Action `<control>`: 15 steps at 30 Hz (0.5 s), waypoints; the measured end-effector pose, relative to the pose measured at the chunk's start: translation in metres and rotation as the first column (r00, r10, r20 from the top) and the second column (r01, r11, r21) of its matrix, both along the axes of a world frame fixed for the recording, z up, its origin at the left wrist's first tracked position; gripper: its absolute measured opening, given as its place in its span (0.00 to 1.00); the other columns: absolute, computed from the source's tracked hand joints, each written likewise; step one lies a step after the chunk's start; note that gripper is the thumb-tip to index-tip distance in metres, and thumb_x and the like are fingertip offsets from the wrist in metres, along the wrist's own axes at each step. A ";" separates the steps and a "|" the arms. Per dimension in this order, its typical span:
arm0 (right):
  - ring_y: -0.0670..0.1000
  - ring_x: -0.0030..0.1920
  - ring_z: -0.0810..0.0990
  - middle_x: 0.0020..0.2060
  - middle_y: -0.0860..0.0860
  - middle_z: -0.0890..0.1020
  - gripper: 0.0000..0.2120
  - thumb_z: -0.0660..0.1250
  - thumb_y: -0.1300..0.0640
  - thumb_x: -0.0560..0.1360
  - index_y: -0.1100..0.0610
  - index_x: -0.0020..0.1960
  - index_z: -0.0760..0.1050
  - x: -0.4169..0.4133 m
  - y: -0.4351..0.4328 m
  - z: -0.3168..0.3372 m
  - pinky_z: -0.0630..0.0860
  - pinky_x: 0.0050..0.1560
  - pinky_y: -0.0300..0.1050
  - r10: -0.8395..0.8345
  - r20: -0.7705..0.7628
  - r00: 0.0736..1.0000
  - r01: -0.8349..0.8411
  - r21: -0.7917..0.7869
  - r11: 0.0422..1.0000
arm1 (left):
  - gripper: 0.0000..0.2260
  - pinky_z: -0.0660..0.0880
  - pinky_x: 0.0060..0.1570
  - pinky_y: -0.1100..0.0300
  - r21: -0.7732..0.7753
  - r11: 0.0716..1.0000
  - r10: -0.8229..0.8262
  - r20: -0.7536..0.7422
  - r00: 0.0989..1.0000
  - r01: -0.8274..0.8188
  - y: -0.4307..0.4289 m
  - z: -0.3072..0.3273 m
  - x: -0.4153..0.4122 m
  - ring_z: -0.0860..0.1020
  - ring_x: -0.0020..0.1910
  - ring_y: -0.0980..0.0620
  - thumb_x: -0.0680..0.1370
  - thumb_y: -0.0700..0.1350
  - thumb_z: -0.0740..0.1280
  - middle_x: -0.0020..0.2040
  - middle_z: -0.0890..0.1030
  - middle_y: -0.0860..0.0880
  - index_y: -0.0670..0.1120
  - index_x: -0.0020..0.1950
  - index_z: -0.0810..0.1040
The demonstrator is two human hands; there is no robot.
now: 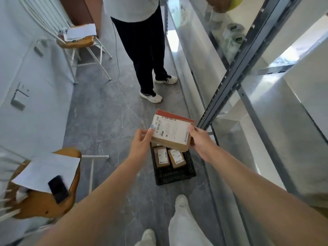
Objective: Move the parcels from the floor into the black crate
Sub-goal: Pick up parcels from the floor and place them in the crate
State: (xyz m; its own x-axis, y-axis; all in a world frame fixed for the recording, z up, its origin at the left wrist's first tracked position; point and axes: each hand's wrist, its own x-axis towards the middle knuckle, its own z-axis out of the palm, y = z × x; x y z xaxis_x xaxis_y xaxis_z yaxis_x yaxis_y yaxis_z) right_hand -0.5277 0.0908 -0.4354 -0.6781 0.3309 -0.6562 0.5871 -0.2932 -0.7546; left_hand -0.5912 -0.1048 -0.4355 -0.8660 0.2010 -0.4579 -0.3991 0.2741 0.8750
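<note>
A brown cardboard parcel with a white shipping label and a red far edge hangs in the air above the black crate. My left hand grips its left side, and my right hand grips its right side. The crate stands on the grey floor directly below, next to the shelving. Two small brown parcels with white labels lie side by side inside it; the crate's far end is hidden by the held parcel.
Another person in dark trousers and white shoes stands just beyond the crate. Metal shelving runs along the right. A wooden chair with paper and a phone is at my left; another chair stands further back.
</note>
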 end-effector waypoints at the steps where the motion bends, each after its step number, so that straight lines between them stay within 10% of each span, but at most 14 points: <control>1: 0.48 0.53 0.82 0.57 0.52 0.83 0.18 0.55 0.51 0.84 0.58 0.68 0.72 -0.005 0.009 -0.010 0.80 0.54 0.47 0.028 0.028 0.999 -0.028 -0.002 1.000 | 0.11 0.74 0.39 0.69 -0.024 1.000 0.005 0.007 1.000 -0.005 0.007 -0.009 -0.004 0.80 0.41 0.63 0.81 0.55 0.63 0.48 0.82 0.52 0.48 0.49 0.75; 9: 0.36 0.47 0.79 0.59 0.44 0.82 0.16 0.57 0.53 0.84 0.40 0.69 0.70 -0.035 0.054 -0.106 0.74 0.37 0.32 0.212 0.154 0.965 -0.222 0.053 0.974 | 0.05 0.77 0.51 0.59 -0.250 0.968 0.010 0.155 0.988 0.030 0.035 -0.112 -0.013 0.81 0.49 0.51 0.81 0.43 0.66 0.51 0.84 0.48 0.49 0.51 0.81; 15: 0.49 0.63 0.76 0.67 0.46 0.76 0.25 0.57 0.52 0.84 0.39 0.78 0.56 -0.036 0.052 -0.204 0.74 0.65 0.53 0.295 0.255 0.921 -0.310 0.019 0.951 | 0.09 0.77 0.61 0.48 -0.342 0.931 -0.029 0.286 0.958 0.130 0.036 -0.209 -0.014 0.82 0.52 0.47 0.81 0.38 0.65 0.53 0.84 0.44 0.42 0.57 0.82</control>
State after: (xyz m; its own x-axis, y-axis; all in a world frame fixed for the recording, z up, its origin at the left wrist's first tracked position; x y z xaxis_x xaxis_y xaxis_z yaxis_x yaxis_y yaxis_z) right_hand -0.5641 0.1431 -0.6398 -0.5714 0.1778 -0.8012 0.8103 -0.0323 -0.5851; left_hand -0.6052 -0.0687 -0.6446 -0.6856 0.0448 -0.7266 -0.5712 0.5857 0.5751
